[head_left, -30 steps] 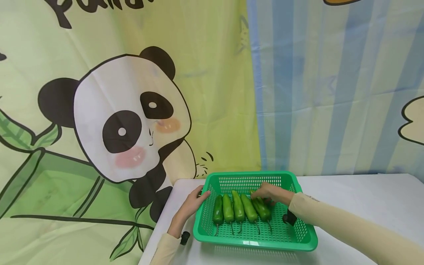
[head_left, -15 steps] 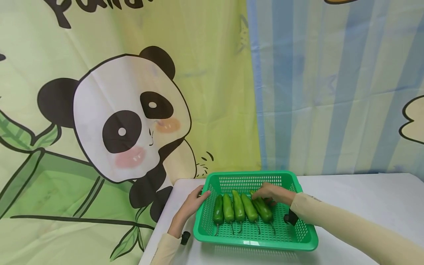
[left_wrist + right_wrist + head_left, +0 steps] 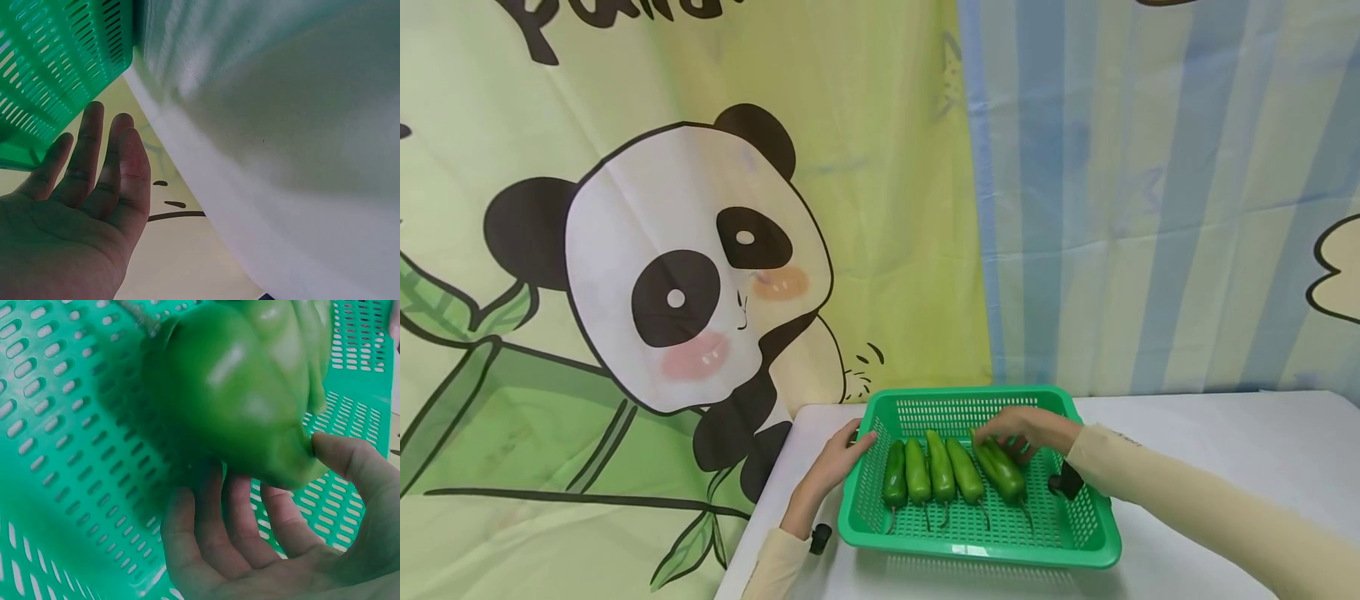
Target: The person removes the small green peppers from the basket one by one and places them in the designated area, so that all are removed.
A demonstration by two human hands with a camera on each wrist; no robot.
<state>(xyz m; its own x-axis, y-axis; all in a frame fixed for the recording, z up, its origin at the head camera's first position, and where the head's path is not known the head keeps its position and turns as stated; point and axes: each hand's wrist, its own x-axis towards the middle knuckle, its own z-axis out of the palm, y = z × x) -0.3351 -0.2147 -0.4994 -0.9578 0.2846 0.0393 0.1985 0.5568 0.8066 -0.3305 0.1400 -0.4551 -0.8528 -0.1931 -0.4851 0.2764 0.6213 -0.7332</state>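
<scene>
The rightmost pepper (image 3: 1006, 475), tip pinched in the right hand (image 3: 1028, 427), is shifting toward the right of the basket (image 3: 1037, 557), widening its gap from the other peppers (image 3: 942, 479) and apparently being spaced out, while the left hand (image 3: 835, 458) is resting at the basket's left rim, fingers nearly straight.

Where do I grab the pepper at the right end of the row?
I'd pinch that pepper near its slim tip, coming from the right. It's fat and round at the stem end, and the other peppers lie on its left. The right hand pinches it there.
</scene>
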